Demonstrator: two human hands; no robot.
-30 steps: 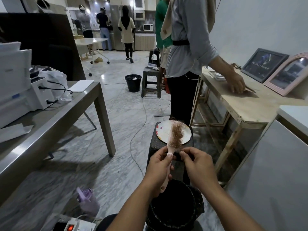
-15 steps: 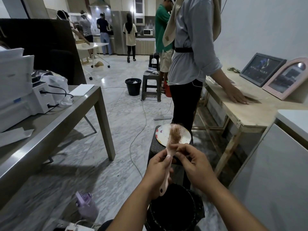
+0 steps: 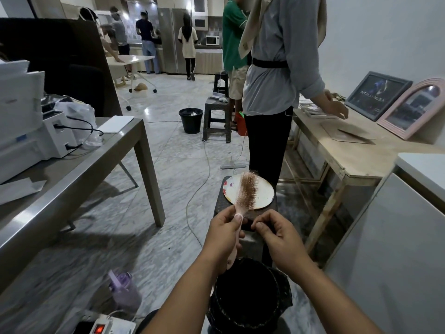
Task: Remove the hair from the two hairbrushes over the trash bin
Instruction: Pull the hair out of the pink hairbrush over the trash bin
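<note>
The left hand point(image 3: 225, 235) grips the handle of a pink hairbrush point(image 3: 245, 195), held upright with its hair-matted bristles above the hand. Just to its right, the right hand point(image 3: 277, 233) is curled with fingertips pinched together; whether it holds hair cannot be told. A black trash bin point(image 3: 248, 297) sits directly below both hands. Beyond them, a round plate point(image 3: 265, 194) rests on a dark stool point(image 3: 220, 203).
</note>
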